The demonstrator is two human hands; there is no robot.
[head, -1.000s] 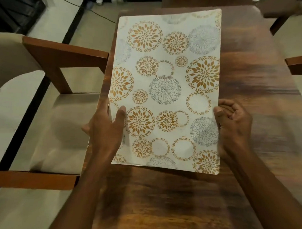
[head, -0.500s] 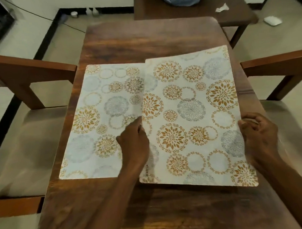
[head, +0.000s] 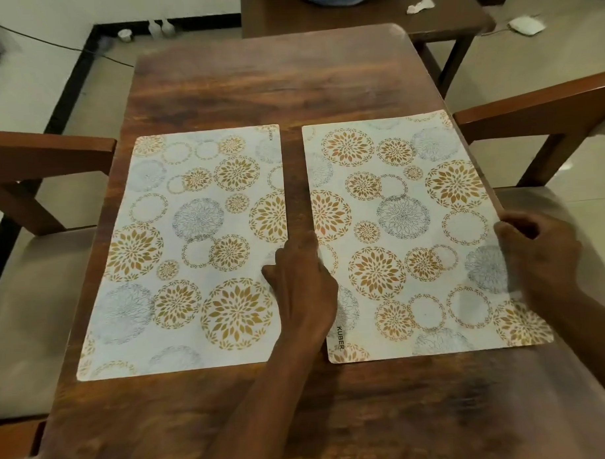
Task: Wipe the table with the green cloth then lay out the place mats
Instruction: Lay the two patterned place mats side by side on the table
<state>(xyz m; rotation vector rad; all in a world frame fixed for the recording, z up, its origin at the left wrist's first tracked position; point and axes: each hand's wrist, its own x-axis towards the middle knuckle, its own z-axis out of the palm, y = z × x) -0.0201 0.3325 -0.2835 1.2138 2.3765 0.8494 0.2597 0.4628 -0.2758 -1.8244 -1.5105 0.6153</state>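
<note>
Head view: two floral place mats flat on the wooden table [head: 272, 86], narrow gap between. Left mat [head: 192, 253] at 9 o'clock, right mat [head: 414, 239] at 3. Left hand [head: 301, 291] pinches right mat's inner edge. Right hand [head: 538, 259], blurred, fingers curled at its outer edge; grip unclear. Green cloth unseen.

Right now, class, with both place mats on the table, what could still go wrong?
The right place mat reaches the table's right edge, so a pull from the right hand gripping it could leave it overhanging. The left hand spans the gap and may drag the left place mat askew.
</note>
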